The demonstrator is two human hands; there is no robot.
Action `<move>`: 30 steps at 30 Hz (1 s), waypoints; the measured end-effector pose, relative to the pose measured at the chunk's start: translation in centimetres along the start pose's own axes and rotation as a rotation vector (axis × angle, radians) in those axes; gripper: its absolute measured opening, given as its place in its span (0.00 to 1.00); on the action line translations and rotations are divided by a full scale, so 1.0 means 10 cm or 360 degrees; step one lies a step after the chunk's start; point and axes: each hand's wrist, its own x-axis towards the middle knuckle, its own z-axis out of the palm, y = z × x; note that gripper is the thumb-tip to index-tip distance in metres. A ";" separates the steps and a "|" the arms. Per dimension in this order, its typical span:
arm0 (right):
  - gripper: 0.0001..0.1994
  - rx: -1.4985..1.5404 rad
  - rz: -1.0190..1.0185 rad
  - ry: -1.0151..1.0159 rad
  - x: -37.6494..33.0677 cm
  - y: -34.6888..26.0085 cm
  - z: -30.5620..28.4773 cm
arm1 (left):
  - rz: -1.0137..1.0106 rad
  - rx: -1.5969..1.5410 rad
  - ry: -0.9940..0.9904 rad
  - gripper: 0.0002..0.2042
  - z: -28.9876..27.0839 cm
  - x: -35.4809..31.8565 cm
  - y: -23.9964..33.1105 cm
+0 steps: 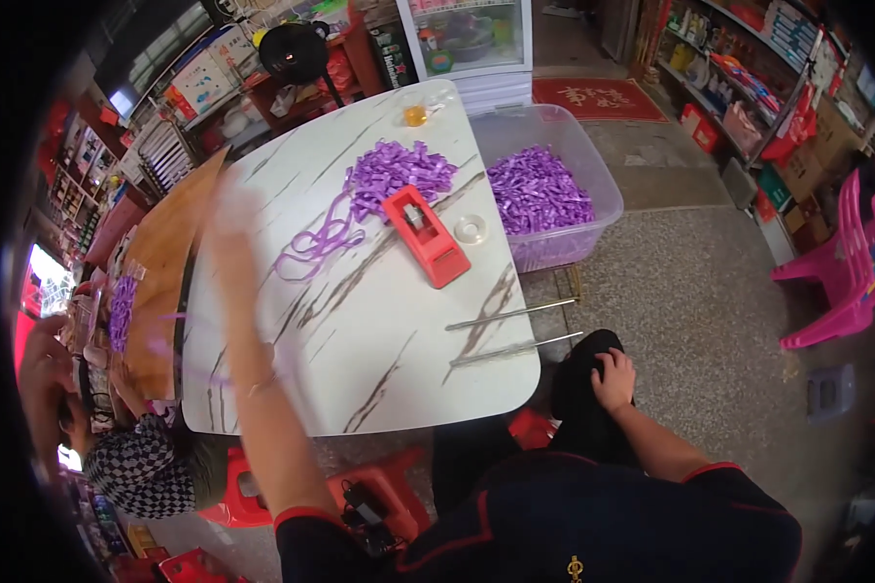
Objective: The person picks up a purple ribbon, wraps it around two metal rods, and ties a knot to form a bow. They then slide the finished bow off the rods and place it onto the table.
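My left hand (pixel 233 209), smeared by motion, reaches out over the left side of the marble-patterned white table (pixel 292 379); whether its fingers hold anything is not clear. A blurred purple strip trails beside that forearm. My right hand (pixel 614 379) lies open on my right knee, holding nothing. On the table sits a pile of folded purple ribbon pieces (pixel 399 175), with loose lengths of purple ribbon (pixel 316 245) to its left. A red tape dispenser (pixel 439 255) stands against the pile, and a roll of clear tape (pixel 471 229) lies to its right.
Two metal rods (pixel 510 315) stick out past the table's right edge. A clear plastic bin (pixel 608 194) full of purple pieces stands beside the table. Another person (pixel 141 471) sits left, at a wooden table (pixel 156 282). Pink plastic chairs (pixel 841 267) stand far right.
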 end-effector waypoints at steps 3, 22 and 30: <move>0.17 0.0020 -0.0012 -0.0031 0.00 -0.04 0.00 | -0.0181 0.0036 -0.0622 0.25 0.98 -0.71 -0.49; 0.16 -0.0009 0.0091 -0.0078 0.00 0.00 0.01 | -0.0404 0.0443 -0.1126 0.31 0.34 -1.59 0.86; 0.17 -0.0009 0.0083 -0.0079 -0.01 0.06 -0.01 | -0.0484 0.0482 -0.0325 0.20 0.13 -1.48 -0.55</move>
